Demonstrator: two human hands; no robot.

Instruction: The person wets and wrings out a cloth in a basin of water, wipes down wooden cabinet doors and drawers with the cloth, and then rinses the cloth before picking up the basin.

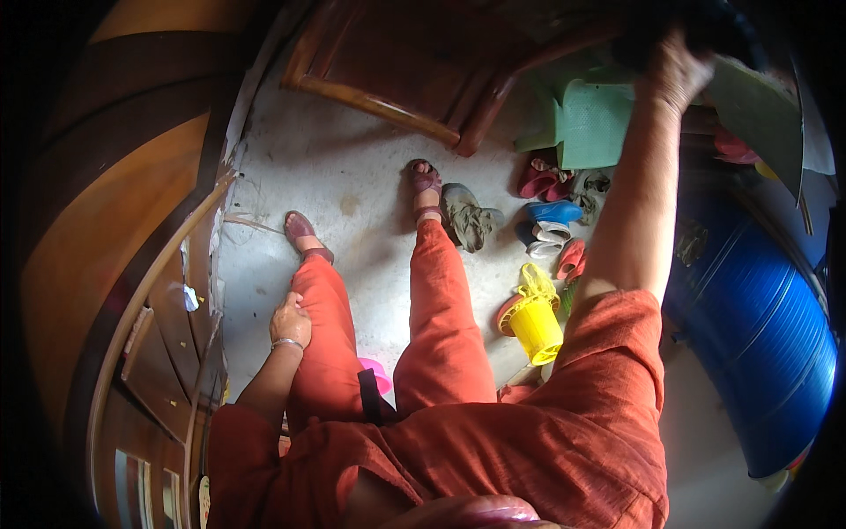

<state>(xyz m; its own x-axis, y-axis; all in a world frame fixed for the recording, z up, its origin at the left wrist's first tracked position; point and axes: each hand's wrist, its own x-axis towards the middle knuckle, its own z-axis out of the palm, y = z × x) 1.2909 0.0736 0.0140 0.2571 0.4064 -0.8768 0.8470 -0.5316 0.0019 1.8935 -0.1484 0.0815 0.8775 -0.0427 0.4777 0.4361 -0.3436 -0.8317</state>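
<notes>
My left hand [291,322], with a bracelet at its wrist, rests closed against my left trouser leg [326,309]. Whether anything is in its curled fingers is hidden. At the top right, my right arm stretches far out, and the right hand [677,72] is closed on a dark object [718,31]. Deep shadow hides that object's kind and my fingertips. Just below this hand stands a pale green plastic piece [596,123], perhaps a stool or basin.
Several shoes [551,216] lie on the floor beside a yellow plastic basket [536,326]. A blue barrel-like container [758,326] is at the right. Wooden furniture [379,66] stands ahead, a wooden cabinet [163,353] at the left. Grey-green shoes [469,216] sit near my right foot.
</notes>
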